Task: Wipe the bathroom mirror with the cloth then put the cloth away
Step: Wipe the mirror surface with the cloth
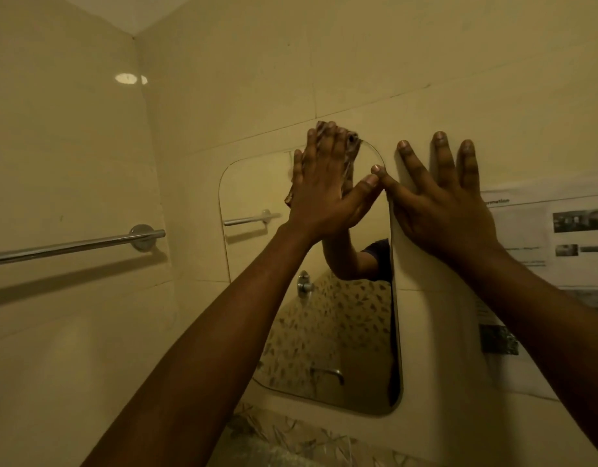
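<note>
A rounded-corner mirror (257, 183) hangs on the tiled wall, reflecting a towel bar, a tap and my arm. My left hand (324, 190) lies flat on a brownish patterned cloth (353, 146), pressing it against the mirror's top right corner. Most of the cloth is hidden under the fingers; its edges show above and at the lower left. My right hand (442, 203) rests with fingers spread on the wall tile just right of the mirror, its thumb touching the mirror's right edge near my left thumb.
A chrome towel bar (75, 246) is fixed to the left wall. Printed paper sheets (560, 237) are stuck to the wall at the right. Below the mirror runs a strip of leaf-patterned tile (274, 433).
</note>
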Available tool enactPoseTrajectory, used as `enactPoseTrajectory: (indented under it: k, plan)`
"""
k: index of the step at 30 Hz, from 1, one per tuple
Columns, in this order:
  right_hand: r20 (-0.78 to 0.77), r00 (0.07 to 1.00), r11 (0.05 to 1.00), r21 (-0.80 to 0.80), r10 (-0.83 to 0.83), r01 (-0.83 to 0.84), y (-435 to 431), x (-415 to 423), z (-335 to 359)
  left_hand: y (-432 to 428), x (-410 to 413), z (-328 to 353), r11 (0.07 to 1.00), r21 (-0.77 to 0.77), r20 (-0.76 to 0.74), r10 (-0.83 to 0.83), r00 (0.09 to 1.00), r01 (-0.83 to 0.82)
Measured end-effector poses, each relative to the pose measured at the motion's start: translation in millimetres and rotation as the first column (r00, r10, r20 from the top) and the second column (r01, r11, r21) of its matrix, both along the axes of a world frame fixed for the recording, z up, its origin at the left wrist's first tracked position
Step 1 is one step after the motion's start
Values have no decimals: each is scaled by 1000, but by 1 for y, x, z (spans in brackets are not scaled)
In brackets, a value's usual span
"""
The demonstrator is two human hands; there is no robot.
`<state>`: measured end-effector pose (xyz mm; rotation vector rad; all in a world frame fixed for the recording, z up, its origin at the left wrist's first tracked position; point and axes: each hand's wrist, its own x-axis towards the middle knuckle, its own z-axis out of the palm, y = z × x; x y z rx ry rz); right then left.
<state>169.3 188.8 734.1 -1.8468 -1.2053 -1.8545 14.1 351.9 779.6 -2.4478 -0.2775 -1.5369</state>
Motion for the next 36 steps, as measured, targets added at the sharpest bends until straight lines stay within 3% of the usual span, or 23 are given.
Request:
enactPoseTrajectory:
  k: [8,18,24,36]
  plan:
    - [-1,1000,1000,-14,-17,17,-1,-1,0,-11,4,-12,982,191,-92,7,996,11]
    - [13,999,999,-11,-51,51,-2,-1,-1,-11,12,-39,987,162,-57,3,998,7]
    - [-20,1000,997,74,-9,10,4,-2,0,-7,6,-69,965,260,-103,3,995,24]
    - [-8,999,999,5,-36,36,-4,-8,-4,-2,-3,-108,935,354,-186,44,981,26]
